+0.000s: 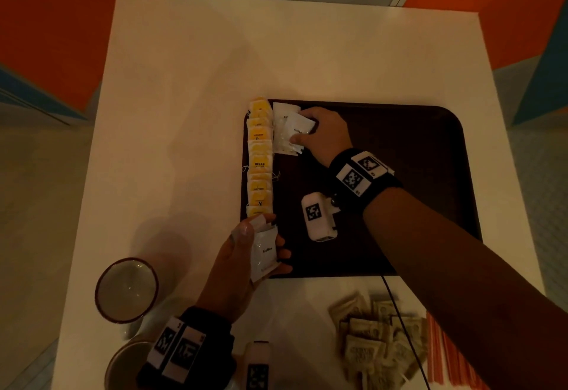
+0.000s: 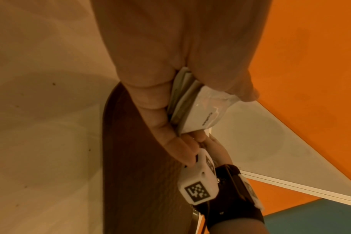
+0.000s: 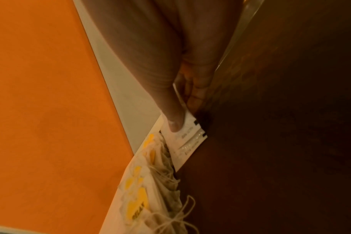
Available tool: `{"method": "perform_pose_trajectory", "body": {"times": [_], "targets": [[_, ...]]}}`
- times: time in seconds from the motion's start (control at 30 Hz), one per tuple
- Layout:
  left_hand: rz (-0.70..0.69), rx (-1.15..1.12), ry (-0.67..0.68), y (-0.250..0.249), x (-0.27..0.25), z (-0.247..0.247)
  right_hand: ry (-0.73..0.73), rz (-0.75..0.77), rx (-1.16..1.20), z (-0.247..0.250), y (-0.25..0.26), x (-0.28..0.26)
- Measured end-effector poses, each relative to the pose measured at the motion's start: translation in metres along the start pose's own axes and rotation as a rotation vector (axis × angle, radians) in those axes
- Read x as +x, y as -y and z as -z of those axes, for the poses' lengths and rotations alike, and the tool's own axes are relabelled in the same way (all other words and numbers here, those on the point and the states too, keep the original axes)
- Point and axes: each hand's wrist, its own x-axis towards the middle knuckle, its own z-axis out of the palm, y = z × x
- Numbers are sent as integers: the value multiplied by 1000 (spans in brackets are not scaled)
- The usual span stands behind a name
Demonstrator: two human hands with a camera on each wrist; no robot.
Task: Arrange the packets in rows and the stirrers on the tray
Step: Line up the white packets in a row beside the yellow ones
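A dark brown tray (image 1: 399,150) lies on the white table. A row of yellow tea packets (image 1: 259,156) runs along its left edge. Beside that row, at the far left corner, lie white coffee packets (image 1: 284,140). My right hand (image 1: 310,134) pinches one white coffee packet (image 1: 299,127) over them; the right wrist view shows the thumb on that packet (image 3: 187,125). My left hand (image 1: 261,245) grips a small stack of white coffee packets (image 1: 265,251) at the tray's near left corner, also seen as the stack (image 2: 192,110) between thumb and fingers.
Brown sugar packets (image 1: 378,346) lie in a loose pile at the near right, with orange stirrers (image 1: 445,356) beside them. A red-rimmed cup (image 1: 126,289) and a second cup (image 1: 123,365) stand at the near left. A cable crosses the sugar pile.
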Motion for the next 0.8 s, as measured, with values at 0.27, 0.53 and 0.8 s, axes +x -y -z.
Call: {"method": "perform_pose_trajectory", "body": {"times": [0.27,0.53,0.8], "targets": [[3,-4,-8,1,0,2,-87,71,16,-2,1,-3],[-1,15,-14,2,0,1,-57,47,52,-6,-3,-11],[-5,21,-8,2,0,2,-3,-129,-19,-5,-11,-5]]}}
